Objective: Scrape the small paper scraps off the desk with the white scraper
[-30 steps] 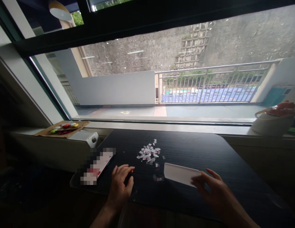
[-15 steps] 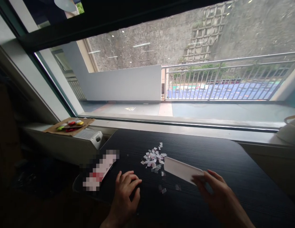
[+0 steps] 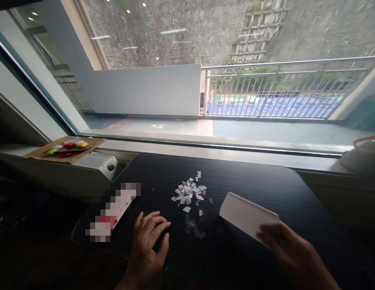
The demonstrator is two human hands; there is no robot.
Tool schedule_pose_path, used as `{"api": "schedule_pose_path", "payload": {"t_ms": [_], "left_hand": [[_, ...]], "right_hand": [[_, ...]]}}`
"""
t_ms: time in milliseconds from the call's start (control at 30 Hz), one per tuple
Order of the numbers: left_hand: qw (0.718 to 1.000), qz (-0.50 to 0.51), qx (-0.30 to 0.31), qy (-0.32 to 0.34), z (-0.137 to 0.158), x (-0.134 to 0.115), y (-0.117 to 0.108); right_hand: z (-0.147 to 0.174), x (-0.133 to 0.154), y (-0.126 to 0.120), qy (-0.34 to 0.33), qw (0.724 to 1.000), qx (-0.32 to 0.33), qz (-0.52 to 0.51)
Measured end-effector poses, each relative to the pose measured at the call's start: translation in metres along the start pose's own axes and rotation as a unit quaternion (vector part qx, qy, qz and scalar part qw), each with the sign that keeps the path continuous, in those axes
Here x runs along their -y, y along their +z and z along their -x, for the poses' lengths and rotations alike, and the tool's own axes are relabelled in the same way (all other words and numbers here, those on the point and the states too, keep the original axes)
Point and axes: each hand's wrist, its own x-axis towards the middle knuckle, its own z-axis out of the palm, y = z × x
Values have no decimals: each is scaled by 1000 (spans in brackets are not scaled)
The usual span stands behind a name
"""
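Observation:
My right hand (image 3: 290, 245) grips a white oblong piece (image 3: 249, 215) by its near right end. The piece looks like a shallow box or lid with rounded corners, and its far end is tilted over the dark table. Left of it lies a heap of small white and clear square scraps (image 3: 189, 191). Some clear scraps (image 3: 194, 228) are scattered nearer to me. My left hand (image 3: 151, 239) rests over the table below the heap, its fingers loosely curved and apart, with nothing in it. A blurred-out pink and white packet (image 3: 117, 211) lies left of that hand.
The black table (image 3: 236, 171) has rounded corners and stands against a window sill (image 3: 175, 151). Brown cardboard (image 3: 33, 151) with colourful items lies at left, beside a white slotted box (image 3: 96, 163). A pale rounded object (image 3: 364, 157) stands on the sill at right.
The white piece has moved right, away from the heap, and turned to show more of its face. Clear scraps near me have shifted. The view has tilted down slightly; my left hand keeps its pose.

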Motion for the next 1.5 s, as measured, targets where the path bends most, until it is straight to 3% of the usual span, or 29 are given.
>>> {"api": "schedule_pose_path", "payload": {"t_ms": [100,233,467,567,867,1133,1367,1500], "left_hand": [[1000,4,-5,-1,-2,-2,-2],[1000,5,-5,-8,-4,-4,-4],[999,5,15,-44,-5,-6,-5],[999,5,21,-43,-7,-6,-6],[990,-63,126,-17,7,-29,-27],[986,-87,140,-20,30,-43,-31],[986,-74,149,-28,29,-43,-32],[986,-44,154,-43,28,-40,-35]], "right_hand": [[11,-1,-4,65,996,50,-40],[24,13,1,75,983,125,-115],[29,16,-6,114,979,107,-128],[34,19,0,107,977,129,-129],[47,20,13,103,960,210,-156],[52,24,-1,122,968,164,-147],[62,27,6,98,964,202,-143],[53,35,2,86,971,165,-149]]}}
